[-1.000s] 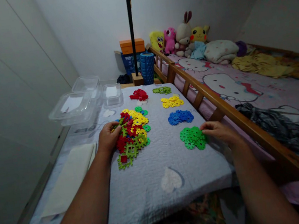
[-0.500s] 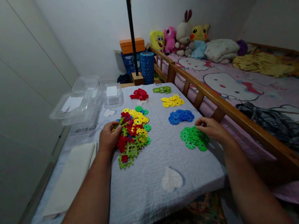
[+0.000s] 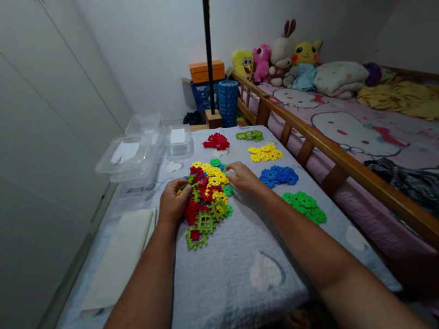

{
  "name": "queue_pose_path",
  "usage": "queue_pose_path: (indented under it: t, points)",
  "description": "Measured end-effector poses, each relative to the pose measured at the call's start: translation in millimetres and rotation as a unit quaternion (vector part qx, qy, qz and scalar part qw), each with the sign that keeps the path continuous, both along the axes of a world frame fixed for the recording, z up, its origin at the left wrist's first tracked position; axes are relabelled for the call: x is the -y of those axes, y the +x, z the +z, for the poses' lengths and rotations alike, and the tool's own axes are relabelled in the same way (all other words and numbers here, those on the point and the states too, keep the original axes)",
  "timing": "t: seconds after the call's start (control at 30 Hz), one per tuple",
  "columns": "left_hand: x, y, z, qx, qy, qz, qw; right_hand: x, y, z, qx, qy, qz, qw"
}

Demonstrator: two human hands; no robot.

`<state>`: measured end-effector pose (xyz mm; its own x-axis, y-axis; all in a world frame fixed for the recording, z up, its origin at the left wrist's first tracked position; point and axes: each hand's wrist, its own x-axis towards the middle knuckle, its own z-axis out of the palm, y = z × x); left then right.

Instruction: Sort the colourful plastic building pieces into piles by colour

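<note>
On my far left is a pale cupboard (image 3: 29, 160), and next to it, on the table's left side, lies a folded cream sheet (image 3: 114, 260). Beyond the sheet sit stacked clear boxes (image 3: 132, 172), with a slip of white paper showing on the front one. My left hand (image 3: 172, 202) rests against the left edge of the mixed pile, fingers curled in toward the thumb; I can't tell whether they pinch a piece. Past it stands a small clear box (image 3: 180, 147). The mixed pile (image 3: 213, 176) of red, yellow, green and blue plastic pieces lies on the pale blue cloth (image 3: 222, 296) between my two hands. Behind the pile is a red heap (image 3: 216, 142). My right hand (image 3: 242, 177) is at the pile's right edge, fingers bent, tips by the green discs; whether they grip one, I can't tell. To its right run the sorted heaps, far to near: light green (image 3: 250, 136), yellow (image 3: 266, 152), blue (image 3: 278, 176) and green (image 3: 304, 207), the last just beside my forearm. A wooden rail (image 3: 347, 167) borders the bed, where soft toys (image 3: 281, 56) sit against the wall.
</note>
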<state>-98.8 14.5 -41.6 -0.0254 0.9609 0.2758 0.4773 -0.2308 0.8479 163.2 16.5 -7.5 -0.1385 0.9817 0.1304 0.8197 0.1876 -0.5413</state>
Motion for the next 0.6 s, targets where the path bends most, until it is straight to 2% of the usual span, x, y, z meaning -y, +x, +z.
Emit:
queue_pose_path:
  t: [0.13,0.3,0.47,0.6]
  points:
    - [-1,-1,-0.7,0.002,0.011,-0.002,1.000,-36,-21,-12.3,0.019,0.005,-0.019,1.000]
    - [-2,-1,-1.1,0.009,0.016,-0.009,1.000,-62,-40,-16.7,0.077,-0.016,-0.008,0.997]
    - [-2,1,-2.1,0.017,0.006,-0.014,1.000,-71,-50,-20.9,0.125,-0.037,-0.008,0.991]
    - [-1,1,-1.1,0.014,-0.003,-0.018,1.000,-65,-49,-21.2,0.131,-0.032,0.007,0.991]
